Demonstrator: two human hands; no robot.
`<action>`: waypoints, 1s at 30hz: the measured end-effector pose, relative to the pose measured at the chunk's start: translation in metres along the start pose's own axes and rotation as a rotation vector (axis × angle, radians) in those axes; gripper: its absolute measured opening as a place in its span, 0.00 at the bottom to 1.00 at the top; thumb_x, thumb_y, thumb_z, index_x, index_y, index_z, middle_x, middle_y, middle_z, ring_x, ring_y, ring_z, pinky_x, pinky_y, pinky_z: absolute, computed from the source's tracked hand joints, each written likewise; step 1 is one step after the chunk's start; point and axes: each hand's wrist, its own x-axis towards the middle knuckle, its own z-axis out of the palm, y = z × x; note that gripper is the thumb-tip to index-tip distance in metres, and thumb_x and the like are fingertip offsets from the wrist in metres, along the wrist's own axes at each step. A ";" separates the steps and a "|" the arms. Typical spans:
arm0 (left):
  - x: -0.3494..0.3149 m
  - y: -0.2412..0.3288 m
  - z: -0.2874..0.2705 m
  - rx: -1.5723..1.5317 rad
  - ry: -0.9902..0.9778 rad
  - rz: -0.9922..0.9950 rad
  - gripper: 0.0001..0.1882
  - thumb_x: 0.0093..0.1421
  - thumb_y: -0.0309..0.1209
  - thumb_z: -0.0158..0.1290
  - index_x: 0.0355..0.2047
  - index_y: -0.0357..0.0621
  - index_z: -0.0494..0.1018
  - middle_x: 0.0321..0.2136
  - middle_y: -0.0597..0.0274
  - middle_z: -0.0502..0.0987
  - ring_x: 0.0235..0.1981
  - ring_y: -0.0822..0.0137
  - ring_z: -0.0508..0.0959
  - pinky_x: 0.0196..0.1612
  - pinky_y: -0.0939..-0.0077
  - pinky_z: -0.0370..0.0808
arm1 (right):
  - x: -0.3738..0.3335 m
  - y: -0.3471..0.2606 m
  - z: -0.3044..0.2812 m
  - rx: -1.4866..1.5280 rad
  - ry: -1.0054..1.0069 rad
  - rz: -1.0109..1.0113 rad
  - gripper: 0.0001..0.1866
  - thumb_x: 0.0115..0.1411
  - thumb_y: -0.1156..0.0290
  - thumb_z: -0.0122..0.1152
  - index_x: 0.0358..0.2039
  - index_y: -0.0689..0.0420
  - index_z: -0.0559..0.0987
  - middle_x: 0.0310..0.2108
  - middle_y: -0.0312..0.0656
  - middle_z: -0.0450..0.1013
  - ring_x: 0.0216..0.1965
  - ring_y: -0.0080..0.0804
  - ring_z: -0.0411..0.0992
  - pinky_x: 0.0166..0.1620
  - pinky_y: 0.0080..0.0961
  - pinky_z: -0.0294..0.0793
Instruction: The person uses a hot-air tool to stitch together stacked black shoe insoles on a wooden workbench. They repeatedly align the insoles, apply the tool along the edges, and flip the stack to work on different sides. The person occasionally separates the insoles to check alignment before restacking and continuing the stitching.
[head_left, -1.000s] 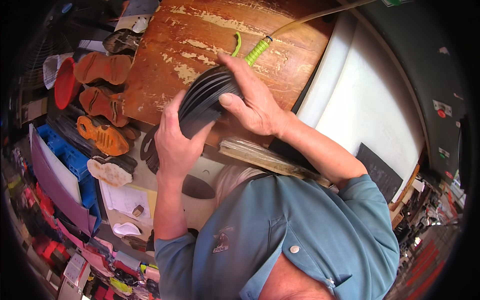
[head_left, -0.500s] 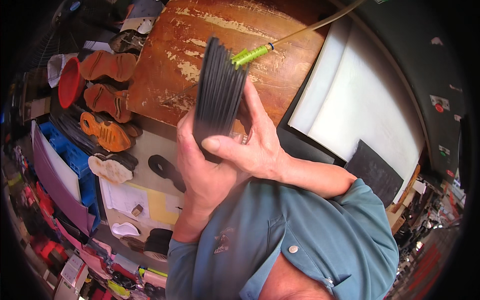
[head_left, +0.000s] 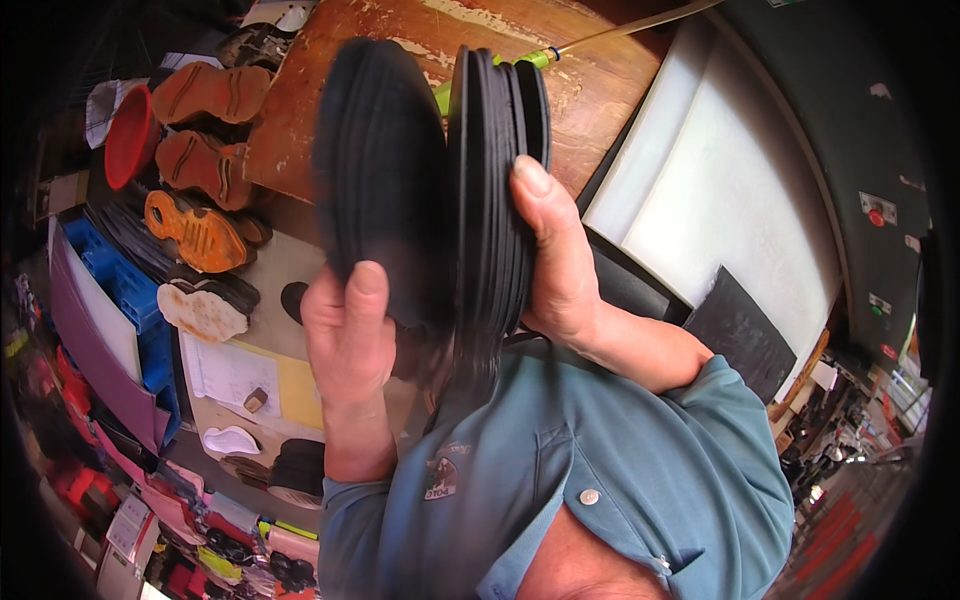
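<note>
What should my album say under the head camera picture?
Left hand holds a stack of thin black pieces, right hand a second stack, by a scuffed wooden tabletop.

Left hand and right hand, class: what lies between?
In the head view, two stacks of black pieces, one in the left hand, one in the right hand.

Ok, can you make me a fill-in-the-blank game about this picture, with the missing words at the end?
1. The left hand and the right hand hold flat pieces whose colour is ____.
2. Of the two hands, the one higher in the picture is the ____ one.
3. The bowl near the left side has the colour ____.
4. The large white sheet lies on the person's ____ side.

Missing words: black; right; red; right.
</note>
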 end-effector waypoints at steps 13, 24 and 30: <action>-0.012 -0.012 -0.025 -0.306 0.142 -0.059 0.35 0.77 0.44 0.54 0.75 0.35 0.61 0.72 0.50 0.69 0.71 0.52 0.70 0.75 0.50 0.65 | -0.003 0.003 0.011 -0.154 0.094 0.016 0.29 0.74 0.39 0.52 0.55 0.54 0.78 0.39 0.34 0.79 0.35 0.22 0.75 0.36 0.23 0.75; -0.021 -0.020 0.006 -0.215 -0.024 0.071 0.32 0.76 0.40 0.58 0.70 0.30 0.65 0.67 0.52 0.72 0.66 0.61 0.73 0.71 0.61 0.68 | 0.012 0.026 0.031 -0.236 0.118 0.012 0.58 0.65 0.55 0.77 0.78 0.73 0.48 0.68 0.53 0.68 0.68 0.38 0.68 0.71 0.33 0.67; -0.021 -0.025 0.005 -0.141 -0.008 0.103 0.30 0.71 0.32 0.64 0.68 0.30 0.68 0.62 0.56 0.77 0.61 0.69 0.76 0.66 0.70 0.71 | 0.016 0.021 0.031 -0.618 0.037 -0.039 0.63 0.58 0.49 0.81 0.76 0.75 0.52 0.67 0.58 0.71 0.67 0.41 0.71 0.71 0.35 0.69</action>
